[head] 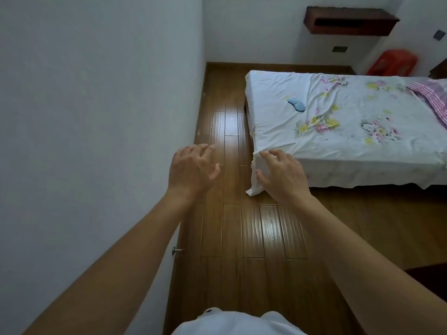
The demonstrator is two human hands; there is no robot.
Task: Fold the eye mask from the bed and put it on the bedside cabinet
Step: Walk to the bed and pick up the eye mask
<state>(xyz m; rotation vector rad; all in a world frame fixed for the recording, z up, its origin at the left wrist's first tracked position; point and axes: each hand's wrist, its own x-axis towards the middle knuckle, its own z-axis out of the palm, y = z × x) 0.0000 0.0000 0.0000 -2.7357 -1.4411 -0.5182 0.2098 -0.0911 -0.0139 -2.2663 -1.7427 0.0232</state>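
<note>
A light blue eye mask (pixel 296 104) lies flat on the bed (pixel 350 146), near its left edge, on a white sheet with a flower print. Both my arms reach forward over the wooden floor. My left hand (pixel 191 169) hovers over the floor with fingers spread and holds nothing. My right hand (pixel 281 175) is in front of the bed's near left corner, fingers apart and empty, well short of the mask. No bedside cabinet is clearly visible; a dark edge shows at the far right.
A white wall (pixel 96 117) runs close along my left. A strip of wooden floor (pixel 227 131) lies between wall and bed. A dark wooden shelf (pixel 348 20) hangs on the far wall. A red plastic stool (pixel 391 62) stands beyond the bed. A pink striped blanket (pixel 433 95) lies at the bed's right.
</note>
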